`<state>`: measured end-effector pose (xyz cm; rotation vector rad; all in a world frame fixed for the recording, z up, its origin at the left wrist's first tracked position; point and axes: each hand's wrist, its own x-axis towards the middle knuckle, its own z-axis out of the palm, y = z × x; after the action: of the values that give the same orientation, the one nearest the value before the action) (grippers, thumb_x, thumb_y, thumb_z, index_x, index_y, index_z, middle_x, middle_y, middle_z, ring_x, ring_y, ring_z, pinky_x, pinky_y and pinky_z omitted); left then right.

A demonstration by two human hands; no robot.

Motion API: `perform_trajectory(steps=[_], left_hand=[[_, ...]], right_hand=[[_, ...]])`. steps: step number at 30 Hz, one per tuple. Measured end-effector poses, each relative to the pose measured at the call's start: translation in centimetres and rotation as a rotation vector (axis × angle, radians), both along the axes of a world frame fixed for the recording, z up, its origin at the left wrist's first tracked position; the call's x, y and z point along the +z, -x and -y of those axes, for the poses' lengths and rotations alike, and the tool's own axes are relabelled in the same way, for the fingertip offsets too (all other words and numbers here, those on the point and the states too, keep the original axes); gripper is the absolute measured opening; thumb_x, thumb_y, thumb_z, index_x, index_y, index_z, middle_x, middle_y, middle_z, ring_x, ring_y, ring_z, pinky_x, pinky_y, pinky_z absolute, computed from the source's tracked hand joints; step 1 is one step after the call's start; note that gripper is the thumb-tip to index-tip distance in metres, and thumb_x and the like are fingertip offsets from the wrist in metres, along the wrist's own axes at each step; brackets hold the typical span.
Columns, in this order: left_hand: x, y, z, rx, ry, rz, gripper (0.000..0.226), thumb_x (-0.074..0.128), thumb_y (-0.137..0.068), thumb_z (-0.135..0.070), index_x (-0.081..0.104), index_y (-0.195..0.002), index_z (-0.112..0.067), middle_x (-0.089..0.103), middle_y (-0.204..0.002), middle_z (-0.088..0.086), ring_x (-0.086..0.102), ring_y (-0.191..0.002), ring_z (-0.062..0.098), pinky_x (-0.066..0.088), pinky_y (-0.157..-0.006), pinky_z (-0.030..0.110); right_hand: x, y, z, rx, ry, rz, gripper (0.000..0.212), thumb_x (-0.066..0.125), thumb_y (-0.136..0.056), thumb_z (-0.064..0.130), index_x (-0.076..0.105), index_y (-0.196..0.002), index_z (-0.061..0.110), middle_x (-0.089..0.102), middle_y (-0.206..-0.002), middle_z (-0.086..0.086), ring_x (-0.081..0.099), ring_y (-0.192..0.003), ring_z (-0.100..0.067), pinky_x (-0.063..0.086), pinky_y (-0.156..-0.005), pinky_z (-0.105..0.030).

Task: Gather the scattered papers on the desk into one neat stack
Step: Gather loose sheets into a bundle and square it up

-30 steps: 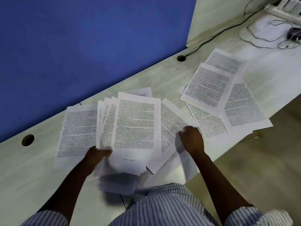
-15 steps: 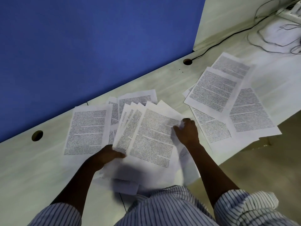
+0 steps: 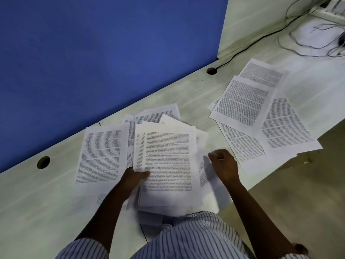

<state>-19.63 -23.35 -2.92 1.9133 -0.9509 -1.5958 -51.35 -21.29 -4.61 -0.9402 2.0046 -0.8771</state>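
Since half a second ago the bundle (image 3: 168,161) has swung back from a tilt to sit pretty much square to the person, and the right hand (image 3: 223,165) has slid off its top corner to the right edge, lower down. Left hand (image 3: 135,177) is gripping the bundle at its lower left edge, thumb lying on the top page, fingers tucked under. Right hand looks curled around the edge of a loose sheet (image 3: 209,176) poking out from under the bundle on the right, but it's blurry there so I can't tell how firm that grip is. Top page is dense printed text, way too small and smeared to read a single word, and no logos or headings I can make out anywhere. Just left of the bundle a single page (image 3: 100,152) lies flat on the desk (image 3: 37,202), and a couple more sheets (image 3: 156,114) peek out behind the bundle toward the blue partition (image 3: 93,53). Well apart on the right is another overlapping spread of pages (image 3: 261,113), some hanging over the desk edge. Two round cable holes in the desk, one far left (image 3: 43,162) and one (image 3: 211,71) with a black cable (image 3: 252,43) running into it. Striped shirt (image 3: 196,238) at the bottom.
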Motion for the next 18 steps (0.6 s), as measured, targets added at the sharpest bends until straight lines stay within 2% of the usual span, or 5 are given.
perform_trajectory(steps=[3, 7, 12, 15, 18], left_hand=[[0.4, -0.8, -0.3, 0.020, -0.033, -0.111, 0.038, 0.075, -0.082, 0.000, 0.068, -0.119, -0.005, 0.074, -0.106, 0.005, 0.070, -0.099, 0.021, 0.053, -0.090, 0.034], [0.7, 0.8, -0.7, -0.142, -0.063, -0.159, 0.034, 0.077, -0.084, -0.012, 0.069, -0.117, -0.014, 0.074, -0.111, 0.002, 0.070, -0.103, 0.016, 0.052, -0.098, 0.034], [-0.1, 0.9, -0.3, -0.209, 0.198, 0.484, 0.029, 0.071, -0.084, -0.035, 0.070, -0.104, -0.014, 0.071, -0.106, 0.008, 0.067, -0.100, 0.029, 0.055, -0.089, 0.041], [-0.9, -1.4, -1.4, -0.146, 0.295, 1.008, 0.062, 0.076, -0.079, -0.041, 0.056, -0.127, -0.007, 0.054, -0.131, 0.018, 0.051, -0.121, 0.037, 0.048, -0.093, 0.048], [-2.0, -4.0, -2.8, -0.098, 0.097, 0.996, 0.104, 0.074, -0.071, -0.065, 0.034, -0.144, -0.002, 0.038, -0.149, 0.020, 0.037, -0.136, 0.039, 0.038, -0.107, 0.056]], right_hand=[[0.7, -1.6, -1.1, 0.037, -0.106, 0.263, 0.047, 0.075, -0.078, 0.055, 0.064, -0.108, 0.021, 0.072, -0.101, 0.002, 0.071, -0.092, -0.017, 0.055, -0.086, -0.033], [1.7, -4.5, -2.4, 0.056, -0.051, 0.859, 0.035, 0.074, -0.087, 0.011, 0.067, -0.120, 0.003, 0.073, -0.113, -0.008, 0.069, -0.107, -0.025, 0.053, -0.094, -0.035], [1.6, -2.5, -2.5, 0.066, -0.086, 0.246, 0.015, 0.072, -0.086, 0.005, 0.070, -0.099, -0.001, 0.069, -0.082, -0.008, 0.065, -0.074, -0.020, 0.051, -0.064, -0.024], [1.6, -0.7, -3.0, 0.019, -0.096, 0.184, 0.011, 0.073, -0.086, 0.010, 0.068, -0.093, 0.003, 0.068, -0.082, -0.010, 0.066, -0.074, -0.024, 0.047, -0.061, -0.025], [2.1, -0.9, -3.1, 0.020, -0.082, 0.256, 0.011, 0.073, -0.087, 0.008, 0.066, -0.095, 0.004, 0.066, -0.078, -0.004, 0.062, -0.068, -0.017, 0.046, -0.049, -0.017]])
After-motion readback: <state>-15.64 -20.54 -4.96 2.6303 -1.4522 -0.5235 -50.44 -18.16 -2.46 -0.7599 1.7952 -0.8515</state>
